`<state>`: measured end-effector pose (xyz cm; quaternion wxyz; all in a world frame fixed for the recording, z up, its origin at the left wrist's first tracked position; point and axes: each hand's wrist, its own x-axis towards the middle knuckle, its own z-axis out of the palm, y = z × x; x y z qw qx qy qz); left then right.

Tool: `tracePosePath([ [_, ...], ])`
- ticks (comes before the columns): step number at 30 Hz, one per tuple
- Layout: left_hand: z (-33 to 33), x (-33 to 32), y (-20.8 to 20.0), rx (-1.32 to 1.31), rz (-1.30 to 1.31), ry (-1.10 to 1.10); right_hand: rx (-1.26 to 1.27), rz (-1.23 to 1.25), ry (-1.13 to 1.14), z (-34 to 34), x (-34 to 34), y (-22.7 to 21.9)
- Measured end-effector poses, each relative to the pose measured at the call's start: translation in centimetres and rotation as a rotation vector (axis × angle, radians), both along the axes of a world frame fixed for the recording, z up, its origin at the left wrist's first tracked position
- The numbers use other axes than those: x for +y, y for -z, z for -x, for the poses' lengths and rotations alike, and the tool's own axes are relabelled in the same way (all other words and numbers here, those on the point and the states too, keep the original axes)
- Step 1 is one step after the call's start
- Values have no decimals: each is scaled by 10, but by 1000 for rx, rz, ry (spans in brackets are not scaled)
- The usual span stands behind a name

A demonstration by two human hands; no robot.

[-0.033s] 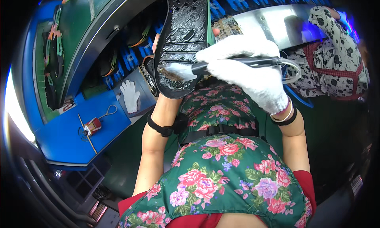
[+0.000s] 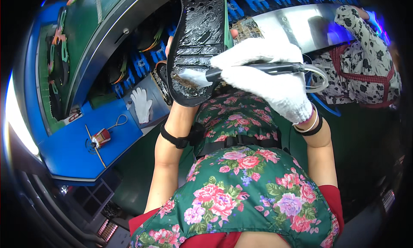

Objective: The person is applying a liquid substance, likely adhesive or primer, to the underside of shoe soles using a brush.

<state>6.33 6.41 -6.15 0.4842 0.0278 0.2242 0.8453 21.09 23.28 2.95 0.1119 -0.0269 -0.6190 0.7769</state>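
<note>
Nearest is the person's green apron (image 2: 223, 166) with pink and purple flowers, red sleeves beside it and a black belt (image 2: 238, 142) across it. Ahead of that, 2 bare forearms reach forward, each with a black band at or near the wrist. The right hand (image 2: 269, 85), in a white knitted glove, is closed round the black handle of a brush (image 2: 198, 77), fingers wrapped firmly about it; a clear tube (image 2: 320, 78) curves from the handle's back end. The brush's bristles lie against the near, rounded end of a black shoe sole (image 2: 198, 41), which is turned face up in front of the apron, its surface glossy and wet-looking, with small holes toward the far end. The left hand (image 2: 168, 46) is bare and mostly hidden behind the sole; fingertips show at its 2 sides, so it supports the shoe from beneath, though how tightly it is curled I cannot tell. Out to the left, a blue table (image 2: 64, 155) bears a small red container (image 2: 101, 137) with a thin stick lying beside it and a wire loop; a white glove (image 2: 141, 105) lies just beyond. Farther off run a curved metal rail (image 2: 101, 50) and blue slotted racks (image 2: 140, 65). At far right, another person (image 2: 365, 67) wears a black-and-white patterned garment with red checked straps.
</note>
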Motion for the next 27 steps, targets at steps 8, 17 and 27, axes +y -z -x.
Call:
tracePosePath([
  [8, -4, 4, -18, -290, -223, 151, 86, -181, -57, 4, 3, 0],
  [17, -4, 5, -22, -221, -214, 93, -30, 150, -88, -8, 1, -3],
  [27, -18, -10, -22, -325, -241, -11, 40, -103, -54, -5, 13, -1],
])
